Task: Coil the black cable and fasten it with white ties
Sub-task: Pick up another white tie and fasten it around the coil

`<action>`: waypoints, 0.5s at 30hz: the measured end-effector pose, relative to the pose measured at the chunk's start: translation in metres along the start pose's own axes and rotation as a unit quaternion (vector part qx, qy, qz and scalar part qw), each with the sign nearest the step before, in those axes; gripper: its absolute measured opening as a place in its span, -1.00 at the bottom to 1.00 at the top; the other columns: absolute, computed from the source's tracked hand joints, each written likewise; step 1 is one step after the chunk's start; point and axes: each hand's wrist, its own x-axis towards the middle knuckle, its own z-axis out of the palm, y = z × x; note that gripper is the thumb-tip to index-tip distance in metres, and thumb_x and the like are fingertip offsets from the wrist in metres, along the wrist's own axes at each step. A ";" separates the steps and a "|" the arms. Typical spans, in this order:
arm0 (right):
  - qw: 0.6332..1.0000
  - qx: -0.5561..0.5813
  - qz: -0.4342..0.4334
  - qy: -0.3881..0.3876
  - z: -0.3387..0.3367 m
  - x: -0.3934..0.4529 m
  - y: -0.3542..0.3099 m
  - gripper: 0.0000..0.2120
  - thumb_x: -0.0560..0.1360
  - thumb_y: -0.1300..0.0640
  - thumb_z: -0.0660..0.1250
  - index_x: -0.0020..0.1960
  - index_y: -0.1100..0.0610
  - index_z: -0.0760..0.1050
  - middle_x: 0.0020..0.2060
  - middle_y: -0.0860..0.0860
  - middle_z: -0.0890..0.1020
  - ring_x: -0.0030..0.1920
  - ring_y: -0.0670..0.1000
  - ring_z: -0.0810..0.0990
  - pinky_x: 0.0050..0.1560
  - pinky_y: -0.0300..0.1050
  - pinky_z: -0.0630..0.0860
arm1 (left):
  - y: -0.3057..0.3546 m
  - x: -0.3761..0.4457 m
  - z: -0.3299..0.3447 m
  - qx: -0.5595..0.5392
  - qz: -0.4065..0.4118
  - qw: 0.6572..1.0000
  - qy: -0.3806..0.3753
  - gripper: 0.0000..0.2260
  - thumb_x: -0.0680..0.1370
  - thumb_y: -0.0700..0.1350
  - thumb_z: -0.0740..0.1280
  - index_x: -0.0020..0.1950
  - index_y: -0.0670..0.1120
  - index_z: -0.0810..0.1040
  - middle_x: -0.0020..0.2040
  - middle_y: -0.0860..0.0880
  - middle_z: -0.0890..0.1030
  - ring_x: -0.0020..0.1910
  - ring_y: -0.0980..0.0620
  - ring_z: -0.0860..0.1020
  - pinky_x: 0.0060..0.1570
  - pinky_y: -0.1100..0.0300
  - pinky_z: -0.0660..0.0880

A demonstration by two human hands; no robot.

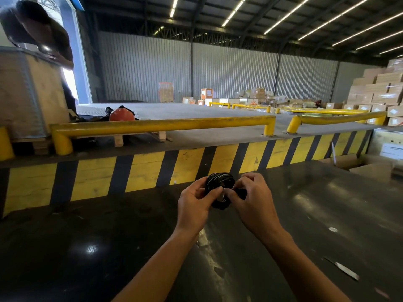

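Note:
A tight coil of black cable (220, 182) is held up between both hands above a dark glossy table (109, 247). My left hand (194, 203) grips the coil's left side, thumb pressed onto its front. My right hand (253, 201) pinches the coil's right side, fingertips meeting the left thumb near the middle. Thin pale streaks cross the coil's top; I cannot tell whether they are white ties or glints. The lower part of the coil is hidden behind my fingers.
A yellow-and-black striped dock edge (152, 168) rises behind the table, topped by yellow guard rails (161, 125). An orange helmet (121, 115) lies beyond. A person (43, 35) leans over a crate at upper left. Cardboard boxes (379, 92) stack at right. A thin strip (342, 269) lies on the table.

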 end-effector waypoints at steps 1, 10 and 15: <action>1.000 -0.002 -0.003 0.003 -0.003 0.001 0.001 -0.80 0.46 0.02 0.36 -0.06 0.15 0.55 -0.02 -0.05 0.45 -0.11 -0.12 0.46 -0.17 -0.40 0.40 | -0.001 0.001 -0.001 0.000 -0.001 1.000 0.003 -0.77 0.48 -0.19 0.38 0.01 0.13 0.55 0.00 -0.01 0.67 0.00 0.09 0.65 -0.10 0.28 0.58; 0.995 0.081 0.053 -0.038 -0.004 0.001 0.009 -0.85 0.43 0.14 0.41 -0.17 0.03 0.43 -0.23 -0.07 0.60 -0.22 -0.17 0.59 -0.35 -0.42 0.49 | -0.010 0.001 0.005 0.063 -0.007 0.998 0.029 -0.67 0.47 -0.07 0.40 0.23 0.03 0.52 0.03 0.04 0.59 0.07 0.07 0.57 0.06 0.16 0.56; 0.989 0.101 0.088 -0.063 -0.003 0.002 0.008 -0.93 0.44 0.10 0.41 -0.18 0.08 0.55 -0.27 -0.05 0.62 -0.28 -0.17 0.59 -0.38 -0.40 0.48 | -0.010 -0.002 0.008 0.082 -0.003 0.997 0.012 -0.75 0.48 -0.07 0.39 -0.05 0.30 0.46 -0.04 0.08 0.59 0.03 0.07 0.58 0.00 0.18 0.57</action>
